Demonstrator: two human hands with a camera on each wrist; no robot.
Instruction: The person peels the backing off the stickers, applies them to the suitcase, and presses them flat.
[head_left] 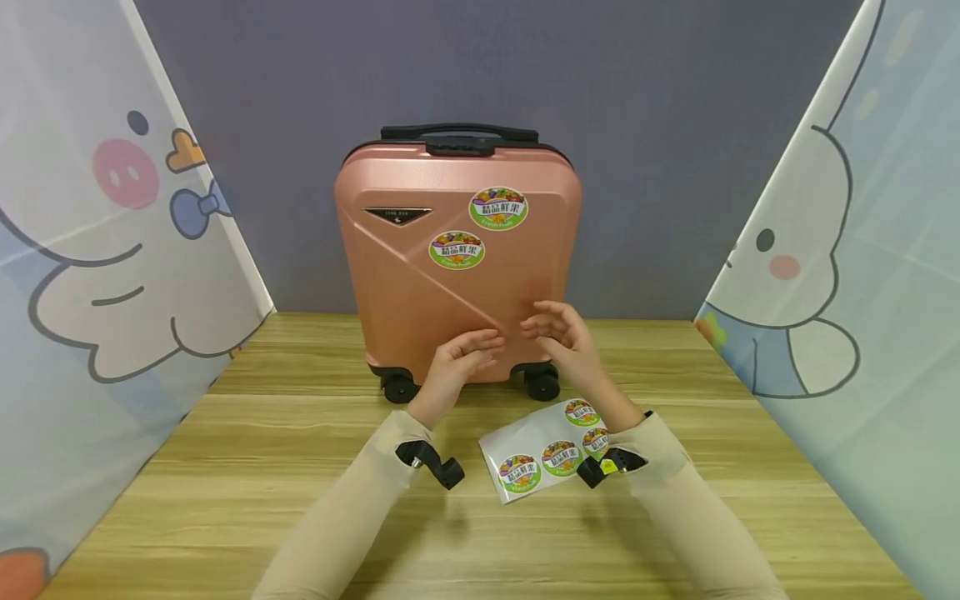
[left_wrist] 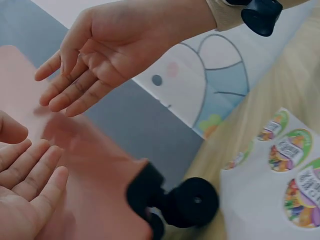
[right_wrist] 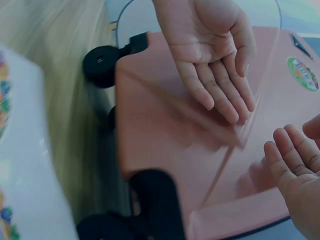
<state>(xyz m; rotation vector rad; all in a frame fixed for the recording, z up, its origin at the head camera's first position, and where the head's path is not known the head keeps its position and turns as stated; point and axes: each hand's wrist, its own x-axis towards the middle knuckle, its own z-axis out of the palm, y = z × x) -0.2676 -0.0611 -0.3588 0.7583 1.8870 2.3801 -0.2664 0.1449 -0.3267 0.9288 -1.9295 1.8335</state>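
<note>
A pink hard-shell suitcase [head_left: 450, 308] stands upright on its wheels, with two oval fruit stickers [head_left: 498, 208] on its front. Before its lower part, my left hand [head_left: 467, 354] is held with relaxed, slightly bent fingers and nothing in them. My right hand [head_left: 562, 337] mirrors it a short way to the right, also holding nothing. Both wrist views show the palms with loose fingers near the pink shell; whether any fingertip touches it I cannot tell. Below the hands lies a white sticker sheet [head_left: 517, 442] carrying several fruit stickers, partly hidden by the right wrist.
The wooden table [head_left: 247, 467] carries the suitcase and the sheet. Behind rises a grey panel [head_left: 637, 167]. Cartoon-printed panels stand at the left [head_left: 67, 250] and right [head_left: 862, 250]. Black wheels [head_left: 542, 383] are under the suitcase.
</note>
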